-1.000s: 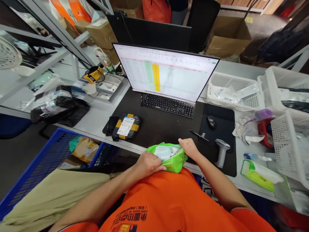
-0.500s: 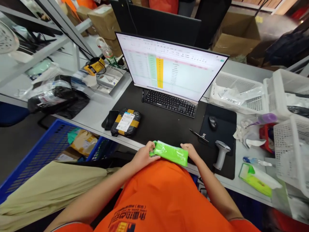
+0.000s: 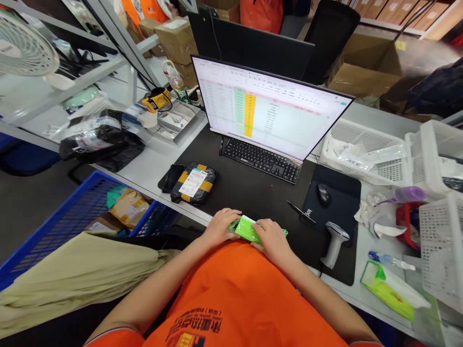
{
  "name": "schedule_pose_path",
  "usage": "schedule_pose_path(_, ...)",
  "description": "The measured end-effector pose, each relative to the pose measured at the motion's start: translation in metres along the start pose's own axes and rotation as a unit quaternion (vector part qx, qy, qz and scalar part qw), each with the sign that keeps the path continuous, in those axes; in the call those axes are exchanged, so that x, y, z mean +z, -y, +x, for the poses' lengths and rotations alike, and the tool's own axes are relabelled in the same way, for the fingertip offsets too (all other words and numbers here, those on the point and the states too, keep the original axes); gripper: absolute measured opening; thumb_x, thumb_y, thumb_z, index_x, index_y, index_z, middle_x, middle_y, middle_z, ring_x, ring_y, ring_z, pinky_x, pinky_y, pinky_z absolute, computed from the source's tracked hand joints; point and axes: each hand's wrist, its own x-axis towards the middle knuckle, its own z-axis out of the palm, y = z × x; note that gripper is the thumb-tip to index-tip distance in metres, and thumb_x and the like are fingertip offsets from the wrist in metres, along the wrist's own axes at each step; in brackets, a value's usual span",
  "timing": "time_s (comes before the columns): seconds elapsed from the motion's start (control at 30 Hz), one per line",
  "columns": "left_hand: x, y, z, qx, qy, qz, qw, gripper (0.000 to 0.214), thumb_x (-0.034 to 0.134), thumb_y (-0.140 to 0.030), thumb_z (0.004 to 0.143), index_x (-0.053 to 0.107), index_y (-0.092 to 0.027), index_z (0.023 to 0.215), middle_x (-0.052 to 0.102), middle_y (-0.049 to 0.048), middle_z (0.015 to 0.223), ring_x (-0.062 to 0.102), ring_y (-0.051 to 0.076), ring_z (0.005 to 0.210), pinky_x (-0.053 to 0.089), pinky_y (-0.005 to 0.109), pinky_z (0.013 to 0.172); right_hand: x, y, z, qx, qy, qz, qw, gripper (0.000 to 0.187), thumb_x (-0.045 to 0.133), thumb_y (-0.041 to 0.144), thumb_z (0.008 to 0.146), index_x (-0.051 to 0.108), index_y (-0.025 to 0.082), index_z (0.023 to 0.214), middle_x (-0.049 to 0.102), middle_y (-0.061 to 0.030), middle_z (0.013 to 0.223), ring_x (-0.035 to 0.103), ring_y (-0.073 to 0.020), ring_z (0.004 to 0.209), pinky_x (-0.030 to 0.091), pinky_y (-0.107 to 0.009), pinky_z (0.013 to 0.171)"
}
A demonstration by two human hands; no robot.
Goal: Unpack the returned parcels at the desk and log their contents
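A bright green, glossy plastic packet (image 3: 246, 229) is between my two hands, close to my body at the desk's front edge. My left hand (image 3: 221, 227) has its fingers wrapped round the packet's left end. Over its right part lies my right hand (image 3: 274, 242), fingers curled on the top face and thumb below. Both hands hide portions of it, so its contents cannot be made out. A black parcel with yellow tape and a white label (image 3: 193, 183) lies to the left of my hands, beside a black phone (image 3: 173, 177).
Ahead stand a monitor (image 3: 267, 106) and a keyboard (image 3: 261, 159). To the right are a mouse (image 3: 323, 194), a pen (image 3: 301, 211), a barcode scanner (image 3: 334, 245), another green packet (image 3: 388, 290) and white baskets (image 3: 367, 174). A blue crate (image 3: 79, 226) stands lower left.
My right hand has moved left from the packet's right end onto its top. The packet looks more covered and tilted. The camera view has shifted slightly.
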Motion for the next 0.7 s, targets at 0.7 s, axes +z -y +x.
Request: schedule_pose_path(0.7,0.023,0.002,0.031,0.021,-0.043,-0.147,0.988,0.036,0.085,-0.035,0.068,0.053,-0.020,0.077,0.053,-0.0003,0.085,0.047,0.020,0.087,0.038,0.030,0.079,0.004,0.000,0.027,0.118,-0.091,0.062,0.987,0.047,0.079,0.019,0.073,0.057,0.019,0.115,0.056,-0.0108,0.115,0.049,-0.0287,0.105,0.046,-0.043,0.094)
